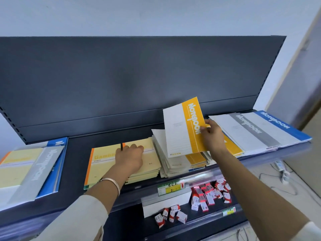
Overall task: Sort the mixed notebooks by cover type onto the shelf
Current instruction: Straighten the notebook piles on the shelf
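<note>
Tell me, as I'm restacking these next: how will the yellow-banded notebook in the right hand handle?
The yellow-banded notebook probably flexes: it looks thin. Likely light, since the right hand holds it up by one edge alone. Its smooth cover may slide off the uneven pile below.

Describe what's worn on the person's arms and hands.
No gloves. Left hand: silver bangle at the wrist, off-white sleeve covering the forearm behind it. Right hand: bare forearm, only an off-white cuff at the frame's corner.
</note>
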Demonstrator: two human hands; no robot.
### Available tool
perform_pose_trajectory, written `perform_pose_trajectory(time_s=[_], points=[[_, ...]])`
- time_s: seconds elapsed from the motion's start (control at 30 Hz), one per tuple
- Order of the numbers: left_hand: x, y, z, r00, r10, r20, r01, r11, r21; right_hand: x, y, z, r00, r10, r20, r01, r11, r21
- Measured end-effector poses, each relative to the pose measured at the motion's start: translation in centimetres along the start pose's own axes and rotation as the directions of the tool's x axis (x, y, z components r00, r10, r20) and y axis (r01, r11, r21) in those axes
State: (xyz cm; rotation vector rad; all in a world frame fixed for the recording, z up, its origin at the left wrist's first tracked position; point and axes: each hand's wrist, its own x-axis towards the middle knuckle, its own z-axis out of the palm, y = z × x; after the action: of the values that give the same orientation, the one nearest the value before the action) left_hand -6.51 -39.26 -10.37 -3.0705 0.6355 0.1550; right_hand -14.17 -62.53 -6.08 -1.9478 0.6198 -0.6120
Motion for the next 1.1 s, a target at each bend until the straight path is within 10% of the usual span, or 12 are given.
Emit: perform_pose_trajectory(time_s=[0.3, 0.63, 0.9, 1.1], points=[[2.8, 7.7, -2.7, 0.93, 0.17, -0.326, -0.216, 0.97, -0.108, 4.1, 3.7, -7.0, 0.996, 0.06, -0.067, -0.065, 0.995, -0.081], [5.3, 17.8, -1.6, 0.952, 0.186, -0.243, -0.216, 0.971, -0.105, 10.3, 9.8, -11.5, 0.974, 0.113, 0.196, -0.051, 0.953, -0.3], [4.9, 21.4, 0.0, 0.982, 0.144, -0.118, -0.158, 0.98, -0.12, 10.6, 11.9, -10.5, 0.898, -0.04, 0.438, 0.398, 0.501, -0.769], [4.6, 22.3, 0.0, 0.988, 0.108, -0.111, -0.119, 0.988, -0.1, 9.6, 12.5, -9.0, 0.64, -0.08, 0.764, 0.716, 0.422, -0.556]])
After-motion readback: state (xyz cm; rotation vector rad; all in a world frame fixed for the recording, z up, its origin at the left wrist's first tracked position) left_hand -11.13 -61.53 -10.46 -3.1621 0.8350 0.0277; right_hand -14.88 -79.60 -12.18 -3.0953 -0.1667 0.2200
